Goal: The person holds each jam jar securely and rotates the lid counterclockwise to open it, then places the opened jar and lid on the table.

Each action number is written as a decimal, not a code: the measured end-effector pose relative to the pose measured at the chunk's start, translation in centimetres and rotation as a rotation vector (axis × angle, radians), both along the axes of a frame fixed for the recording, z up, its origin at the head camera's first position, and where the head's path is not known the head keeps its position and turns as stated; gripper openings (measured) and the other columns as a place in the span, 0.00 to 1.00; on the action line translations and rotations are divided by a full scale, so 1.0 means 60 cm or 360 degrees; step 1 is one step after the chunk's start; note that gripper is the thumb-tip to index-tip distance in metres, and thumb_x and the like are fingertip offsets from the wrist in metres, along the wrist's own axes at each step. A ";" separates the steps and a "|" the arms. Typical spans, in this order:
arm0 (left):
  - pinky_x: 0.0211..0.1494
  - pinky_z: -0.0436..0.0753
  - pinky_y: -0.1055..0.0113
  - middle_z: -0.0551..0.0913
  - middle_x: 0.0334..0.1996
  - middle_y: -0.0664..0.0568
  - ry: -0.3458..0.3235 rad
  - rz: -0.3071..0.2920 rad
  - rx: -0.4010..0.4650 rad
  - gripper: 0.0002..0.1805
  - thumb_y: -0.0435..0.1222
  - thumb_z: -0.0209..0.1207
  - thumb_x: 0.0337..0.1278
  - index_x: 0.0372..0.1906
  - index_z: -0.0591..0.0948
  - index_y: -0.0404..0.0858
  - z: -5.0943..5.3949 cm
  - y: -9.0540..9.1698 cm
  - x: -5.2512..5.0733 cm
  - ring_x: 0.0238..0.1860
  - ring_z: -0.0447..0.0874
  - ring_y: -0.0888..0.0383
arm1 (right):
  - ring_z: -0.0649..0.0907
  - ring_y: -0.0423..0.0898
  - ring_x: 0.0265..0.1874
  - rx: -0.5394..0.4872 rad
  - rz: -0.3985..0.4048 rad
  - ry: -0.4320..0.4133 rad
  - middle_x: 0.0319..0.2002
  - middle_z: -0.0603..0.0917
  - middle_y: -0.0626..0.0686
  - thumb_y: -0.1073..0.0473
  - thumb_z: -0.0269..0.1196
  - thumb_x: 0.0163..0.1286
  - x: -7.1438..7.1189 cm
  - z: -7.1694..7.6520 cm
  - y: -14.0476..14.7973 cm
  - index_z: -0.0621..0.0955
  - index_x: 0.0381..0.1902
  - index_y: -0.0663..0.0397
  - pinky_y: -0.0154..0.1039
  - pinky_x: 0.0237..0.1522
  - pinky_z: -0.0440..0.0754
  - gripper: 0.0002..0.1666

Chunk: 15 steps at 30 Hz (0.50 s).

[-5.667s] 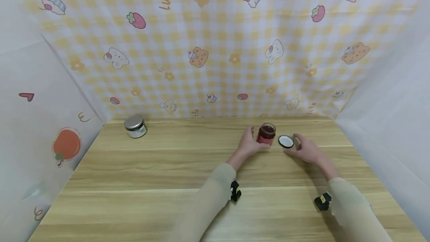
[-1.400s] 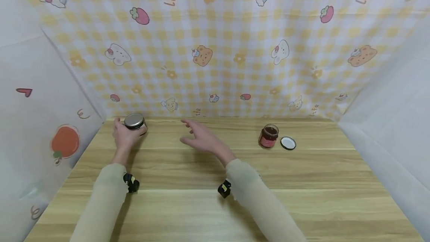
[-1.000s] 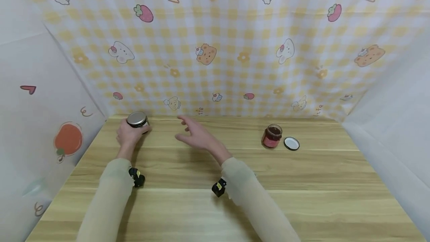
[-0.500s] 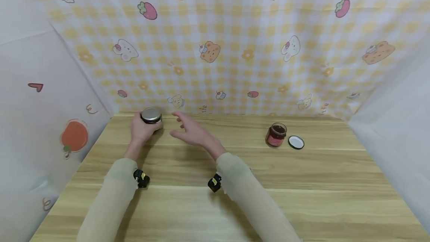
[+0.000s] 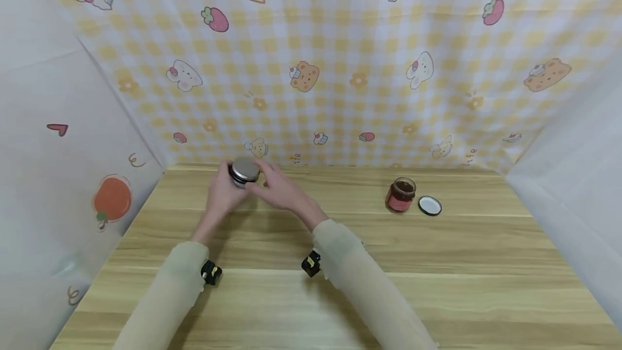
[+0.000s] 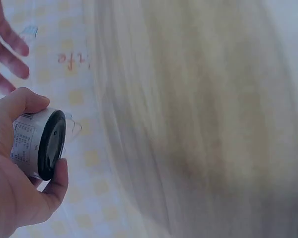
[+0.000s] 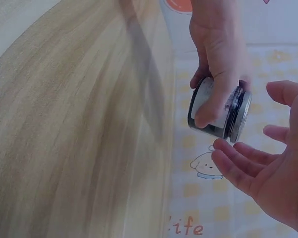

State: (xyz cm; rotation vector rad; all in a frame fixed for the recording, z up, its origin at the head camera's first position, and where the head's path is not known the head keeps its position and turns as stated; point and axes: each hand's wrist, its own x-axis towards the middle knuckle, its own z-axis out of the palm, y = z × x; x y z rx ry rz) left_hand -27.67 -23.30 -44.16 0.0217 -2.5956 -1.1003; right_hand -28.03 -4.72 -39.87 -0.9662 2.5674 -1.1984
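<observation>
My left hand (image 5: 224, 190) grips a small jar (image 5: 245, 169) with a silver lid, a pale label and dark contents. The jar is off the table; its black underside shows in the left wrist view, with my thumb and fingers round its side. Just to the right of the jar is my right hand (image 5: 283, 189), its fingers spread around the lid side. In the right wrist view the lid (image 7: 245, 116) sits close to those fingers (image 7: 233, 166), with a gap at the thumb. That hand holds nothing.
On the right of the wooden table (image 5: 340, 307) stands an open jar (image 5: 400, 196) of dark red contents with a red label. Beside it a round lid (image 5: 430, 206) lies white inside up. A yellow checked cloth (image 5: 330, 58) hangs behind the table's back edge.
My left hand has left the red-labelled jar, gripped the silver-lidded jar at the far left, lifted it and carried it right. My right hand has left the loose lid and moved left, near the jar.
</observation>
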 end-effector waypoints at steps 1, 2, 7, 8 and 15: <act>0.63 0.72 0.39 0.76 0.57 0.28 0.0010 -0.0004 -0.0032 0.43 0.38 0.75 0.42 0.63 0.67 0.27 0.000 0.003 0.003 0.59 0.75 0.32 | 0.76 0.53 0.61 0.0009 -0.0018 -0.0009 0.75 0.62 0.59 0.43 0.56 0.77 0.000 0.001 0.000 0.55 0.81 0.44 0.46 0.58 0.77 0.42; 0.62 0.73 0.39 0.77 0.56 0.29 0.0026 -0.0009 -0.0066 0.43 0.38 0.75 0.41 0.62 0.68 0.27 -0.001 0.007 0.005 0.58 0.75 0.32 | 0.76 0.53 0.59 0.0026 -0.0040 -0.0013 0.75 0.61 0.60 0.42 0.55 0.77 0.001 0.001 0.000 0.54 0.81 0.43 0.47 0.58 0.77 0.42; 0.56 0.77 0.38 0.78 0.53 0.31 0.0109 -0.0035 -0.0215 0.44 0.42 0.78 0.39 0.61 0.69 0.29 0.003 0.023 0.020 0.55 0.76 0.32 | 0.75 0.54 0.62 0.0113 -0.0152 -0.0003 0.75 0.61 0.61 0.35 0.52 0.76 0.002 0.002 0.002 0.53 0.82 0.40 0.54 0.60 0.77 0.44; 0.54 0.77 0.38 0.78 0.53 0.31 0.0135 -0.0046 -0.0239 0.44 0.42 0.78 0.39 0.61 0.69 0.28 0.004 0.026 0.022 0.54 0.76 0.32 | 0.75 0.55 0.63 0.0121 -0.0170 -0.0009 0.75 0.61 0.62 0.34 0.52 0.76 0.001 0.001 0.002 0.52 0.82 0.39 0.55 0.60 0.77 0.44; 0.48 0.80 0.40 0.78 0.49 0.30 0.0297 -0.0115 -0.0357 0.44 0.39 0.78 0.34 0.59 0.70 0.26 0.014 0.047 0.039 0.50 0.77 0.32 | 0.76 0.58 0.62 0.0146 -0.0279 -0.0007 0.73 0.63 0.62 0.25 0.46 0.73 0.001 0.000 0.007 0.55 0.81 0.36 0.57 0.57 0.78 0.45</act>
